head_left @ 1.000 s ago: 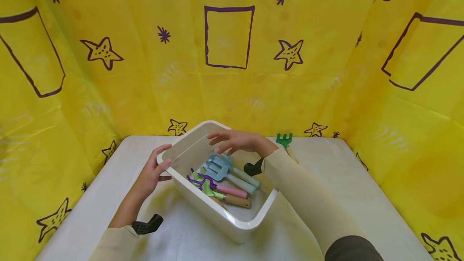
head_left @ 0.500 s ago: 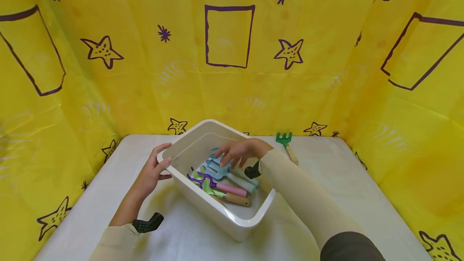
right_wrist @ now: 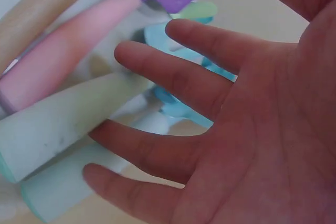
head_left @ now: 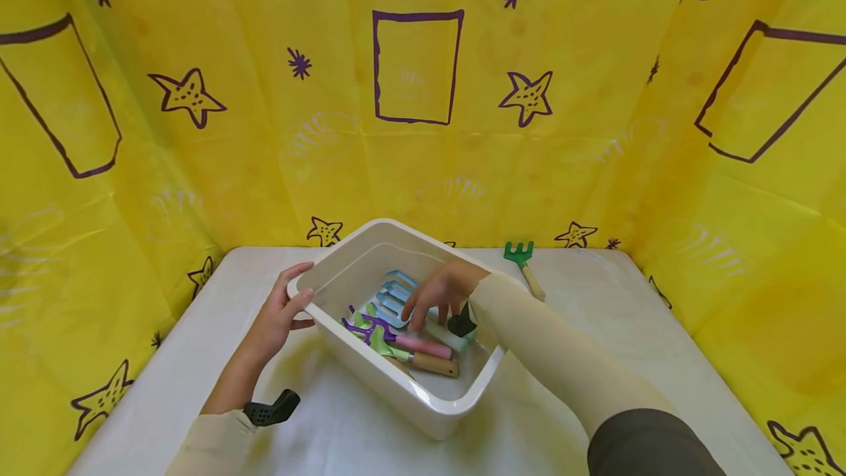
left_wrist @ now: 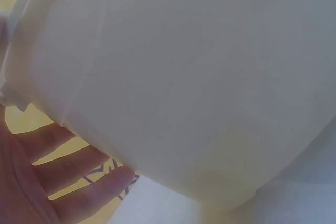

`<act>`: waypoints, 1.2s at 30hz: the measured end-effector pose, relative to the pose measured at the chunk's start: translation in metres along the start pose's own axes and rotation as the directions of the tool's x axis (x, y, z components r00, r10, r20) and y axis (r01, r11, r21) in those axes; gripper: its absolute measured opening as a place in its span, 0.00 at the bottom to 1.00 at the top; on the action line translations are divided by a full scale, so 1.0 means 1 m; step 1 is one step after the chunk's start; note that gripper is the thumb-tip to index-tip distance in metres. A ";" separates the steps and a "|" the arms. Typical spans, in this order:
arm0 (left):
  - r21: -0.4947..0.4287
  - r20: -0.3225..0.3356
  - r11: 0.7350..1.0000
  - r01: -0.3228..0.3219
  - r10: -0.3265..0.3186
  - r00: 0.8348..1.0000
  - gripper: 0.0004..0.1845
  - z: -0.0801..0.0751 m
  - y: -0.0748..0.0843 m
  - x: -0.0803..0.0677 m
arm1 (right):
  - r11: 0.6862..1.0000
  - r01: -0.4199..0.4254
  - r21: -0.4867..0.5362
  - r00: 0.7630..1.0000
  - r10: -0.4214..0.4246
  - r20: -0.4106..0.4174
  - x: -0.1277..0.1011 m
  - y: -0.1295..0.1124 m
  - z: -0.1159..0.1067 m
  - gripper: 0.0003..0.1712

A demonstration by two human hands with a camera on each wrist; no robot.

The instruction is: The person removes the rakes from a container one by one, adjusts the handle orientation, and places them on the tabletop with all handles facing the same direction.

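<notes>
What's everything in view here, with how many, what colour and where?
Bin: one, white, on the table
Forks: at least two, blue with pale green handles, in the bin
Claw tool: at least one, purple with pink handle, in the bin
Wood-handled tool: at least one, light green, in the bin
Rake: one, green with wooden handle, on the table, right
Table: one, white, below
Backdrop: yellow, purple drawings, around
Wrist devices: two, black, at the wrists
Sleeves: two, beige, on the arms
Left hand: one, bare, gripping the rim
Right hand: one, bare, over the forks
</notes>
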State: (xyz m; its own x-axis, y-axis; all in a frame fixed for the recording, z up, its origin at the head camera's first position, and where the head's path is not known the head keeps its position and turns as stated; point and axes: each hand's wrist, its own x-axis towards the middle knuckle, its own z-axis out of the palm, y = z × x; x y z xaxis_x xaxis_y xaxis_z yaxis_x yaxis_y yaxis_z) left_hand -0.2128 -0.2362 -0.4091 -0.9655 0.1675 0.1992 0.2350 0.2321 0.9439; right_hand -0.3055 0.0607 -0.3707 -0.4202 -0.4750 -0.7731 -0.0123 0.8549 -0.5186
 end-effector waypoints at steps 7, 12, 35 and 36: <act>0.012 0.007 1.000 0.005 -0.005 1.000 0.27 0.002 -0.002 0.002 | 0.994 0.099 0.048 0.993 -0.102 0.065 0.003 0.005 0.002 0.28; 0.023 0.015 1.000 0.008 -0.008 1.000 0.28 0.002 -0.001 0.004 | 0.953 0.303 -0.027 0.952 -0.301 0.056 -0.005 0.004 -0.002 0.30; 0.009 0.006 1.000 0.009 -0.009 1.000 0.27 -0.002 0.001 0.000 | 0.866 0.468 0.176 0.884 -0.464 -0.064 -0.035 -0.015 -0.017 0.26; 0.010 0.006 1.000 0.009 -0.009 1.000 0.27 -0.002 0.001 0.000 | 0.861 0.478 0.175 0.878 -0.475 -0.061 -0.038 -0.015 -0.018 0.26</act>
State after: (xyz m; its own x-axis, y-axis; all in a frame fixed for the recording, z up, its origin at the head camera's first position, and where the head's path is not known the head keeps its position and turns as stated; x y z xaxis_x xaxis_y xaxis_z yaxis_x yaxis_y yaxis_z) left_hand -0.2131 -0.2381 -0.4077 -0.9670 0.1707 0.1891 0.2274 0.2432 0.9430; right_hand -0.3052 0.0696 -0.3267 -0.4184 -0.8105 -0.4099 -0.0526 0.4722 -0.8799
